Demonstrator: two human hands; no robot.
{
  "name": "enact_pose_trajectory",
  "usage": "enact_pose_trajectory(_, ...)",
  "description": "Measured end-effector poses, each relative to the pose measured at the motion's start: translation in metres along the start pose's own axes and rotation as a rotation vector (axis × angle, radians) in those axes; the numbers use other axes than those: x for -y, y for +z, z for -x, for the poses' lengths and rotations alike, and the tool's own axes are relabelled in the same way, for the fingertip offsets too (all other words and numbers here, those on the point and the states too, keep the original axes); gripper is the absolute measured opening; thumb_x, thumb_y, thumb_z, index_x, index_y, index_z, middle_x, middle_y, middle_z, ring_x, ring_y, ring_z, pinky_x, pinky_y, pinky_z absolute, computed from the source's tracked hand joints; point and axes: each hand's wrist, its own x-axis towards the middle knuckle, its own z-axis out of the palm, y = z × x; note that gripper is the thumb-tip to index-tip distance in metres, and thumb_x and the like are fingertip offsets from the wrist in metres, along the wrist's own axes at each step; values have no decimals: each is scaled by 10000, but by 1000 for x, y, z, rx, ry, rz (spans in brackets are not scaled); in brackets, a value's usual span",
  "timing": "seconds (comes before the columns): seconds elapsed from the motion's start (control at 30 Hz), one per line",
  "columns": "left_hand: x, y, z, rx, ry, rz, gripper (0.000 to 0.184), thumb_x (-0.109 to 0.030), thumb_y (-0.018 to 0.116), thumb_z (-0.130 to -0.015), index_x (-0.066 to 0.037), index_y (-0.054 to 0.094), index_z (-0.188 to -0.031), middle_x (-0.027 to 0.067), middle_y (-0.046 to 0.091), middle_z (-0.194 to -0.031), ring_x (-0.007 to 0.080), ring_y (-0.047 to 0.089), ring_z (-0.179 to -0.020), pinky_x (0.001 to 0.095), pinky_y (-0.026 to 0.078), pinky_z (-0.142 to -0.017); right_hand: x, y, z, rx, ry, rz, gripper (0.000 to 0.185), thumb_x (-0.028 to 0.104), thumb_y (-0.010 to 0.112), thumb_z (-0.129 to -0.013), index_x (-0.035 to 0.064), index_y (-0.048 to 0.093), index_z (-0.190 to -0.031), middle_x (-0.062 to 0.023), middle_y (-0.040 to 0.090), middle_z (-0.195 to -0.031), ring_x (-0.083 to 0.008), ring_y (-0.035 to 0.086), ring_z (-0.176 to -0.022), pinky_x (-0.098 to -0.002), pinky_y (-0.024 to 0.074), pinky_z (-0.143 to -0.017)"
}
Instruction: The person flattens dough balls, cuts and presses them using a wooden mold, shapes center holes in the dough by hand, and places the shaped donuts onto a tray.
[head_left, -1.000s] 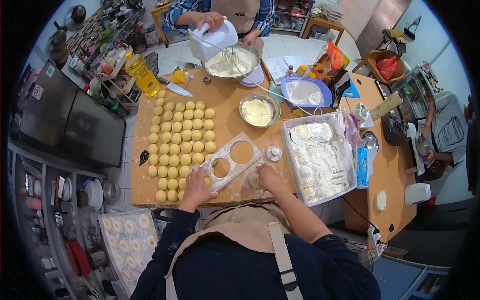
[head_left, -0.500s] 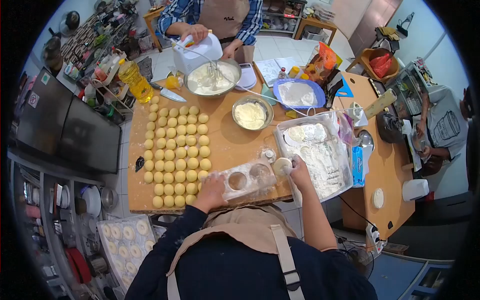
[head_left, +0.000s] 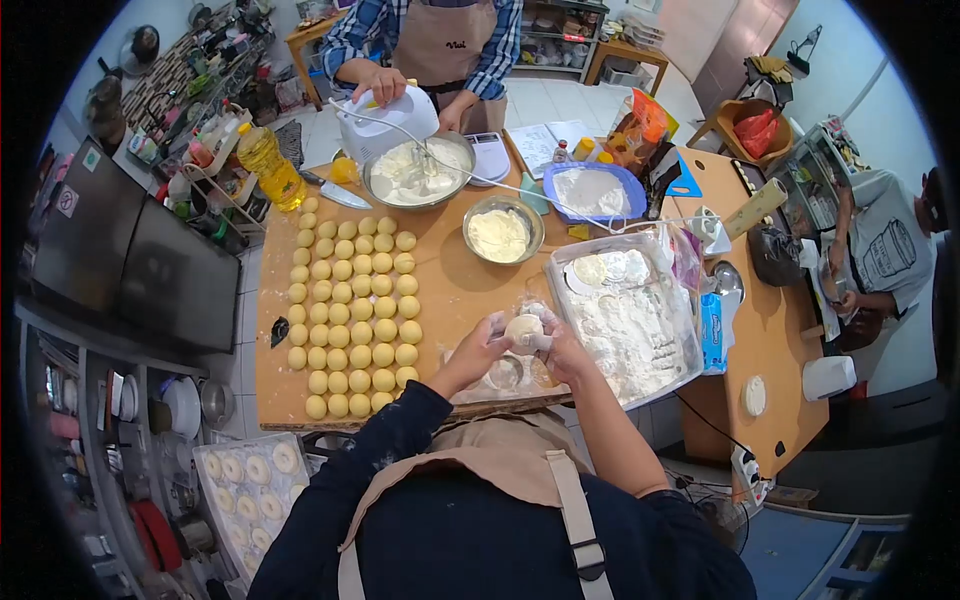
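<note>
Between my two hands, near the table's front edge, is a pale round dough piece. My left hand has its fingers at the left side of the dough, and my right hand grips its right side. Beneath them lies a floured board with round holes, partly hidden by my hands. Rows of yellow dough balls stand on the left of the table. To the right is a clear plastic tray of flour, with round pieces near its back.
Across the table a person holds a white mixer over a metal bowl. A smaller bowl, oil bottle, knife and blue flour tray are nearby. Another person is at far right. Dough rings lie lower left.
My left hand has let go of the holed board, which moved right and toward me, and come to the dough. My right hand lifted the dough, moved right, then back left.
</note>
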Motion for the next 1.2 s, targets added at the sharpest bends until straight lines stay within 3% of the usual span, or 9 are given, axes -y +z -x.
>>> enact_pose_trajectory(0.1,-30,-4,3,142,-123,-23,424,-87,641,-872,26,482,-1249,105,584,-1179,146,553,-1068,277,439,-919,6,19,0,-15,-102,74,461,53,710,-732,-7,508,-1142,-105,609,-1033,-179,596,-956,-304,496,-784)
enact_pose_trajectory(0.2,-27,-8,3,23,-126,-31,330,-66,656,-854,28,549,-1153,80,638,-1065,134,595,-966,267,463,-871,5,27,-3,-79,-196,288,426,69,722,-729,-5,506,-1088,-106,608,-1018,-188,596,-947,-317,490,-788)
enact_pose_trajectory(0.47,-26,-8,3,-145,67,57,313,-4,683,-800,-8,516,-1064,78,634,-1010,133,599,-935,256,472,-837,18,63,11,-388,-437,718,380,69,705,-710,25,471,-1007,-71,543,-881,-168,526,-824,-331,453,-761)
enact_pose_trajectory(0.6,-36,-4,3,-291,193,-404,402,-63,725,-764,2,492,-1086,124,610,-1043,170,593,-963,306,480,-828,9,62,8,-456,-566,698,461,102,714,-676,-11,459,-1043,-161,556,-906,-296,567,-837,-402,454,-751)
enact_pose_trajectory(0.7,-40,5,6,-252,265,-254,418,-56,699,-804,-29,447,-1136,96,584,-994,175,574,-969,305,472,-836,11,61,6,-454,-543,766,483,101,710,-663,-3,463,-1064,-169,550,-918,-310,561,-856,-404,451,-782)
enact_pose_trajectory(0.8,-25,3,4,-148,94,-99,421,-253,589,-928,-25,402,-1227,125,577,-1059,202,560,-1015,335,453,-875,25,58,8,-388,-443,908,512,104,719,-653,4,467,-1088,-187,537,-956,-314,548,-907,-406,444,-825)
enact_pose_trajectory(0.9,-17,-10,1,-24,249,-229,583,-519,344,-981,-21,369,-1283,154,557,-1147,223,546,-1064,368,426,-930,16,49,-3,-457,-413,693,610,134,779,-608,16,473,-1122,-207,513,-1092,-349,517,-1049,-433,427,-873)
enact_pose_trajectory(1.0,-22,-9,2,32,209,-115,763,-645,134,-940,-21,352,-1320,183,537,-1202,242,538,-1099,391,373,-993,10,46,0,-536,-374,883,705,140,796,-584,15,449,-1185,-222,478,-1166,-398,464,-1123,-460,392,-928)
enact_pose_trajectory(1.2,-25,-13,10,45,297,-309,840,-692,170,-909,-11,348,-1367,180,517,-1238,271,514,-1150,395,373,-999,28,68,14,-569,-394,851,896,141,805,-559,-6,348,-1315,-282,348,-1322,-452,302,-1267,-486,259,-1073)
